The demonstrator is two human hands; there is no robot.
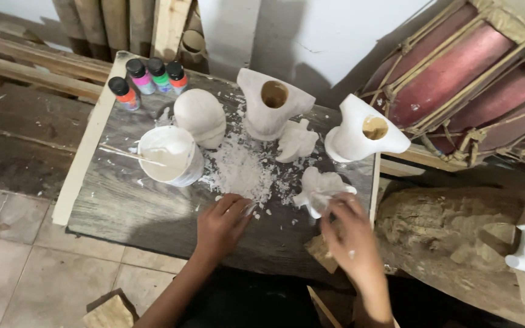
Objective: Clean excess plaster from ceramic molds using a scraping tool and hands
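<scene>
My left hand (221, 223) rests on the grey wooden board (129, 206), fingers curled around a small pale piece that I cannot make out. To its right, my right hand (349, 234) is blurred and touches a small white plaster figure (318, 187) lying near the board's right edge. A heap of white plaster crumbs (238, 171) lies just beyond my left hand. Behind stand a hollow white plaster piece (271, 104), a rounded plaster piece (200, 118), a small plaster figure (296, 142) and a white plaster vase shape (363, 130).
A white cup of white paint (166, 155) with a stick stands at the left. Several small paint bottles (149, 79) line the board's back left. A drum (469, 73) leans at the right, above a rough log (451, 237). Wooden planks (31, 67) lie at the left.
</scene>
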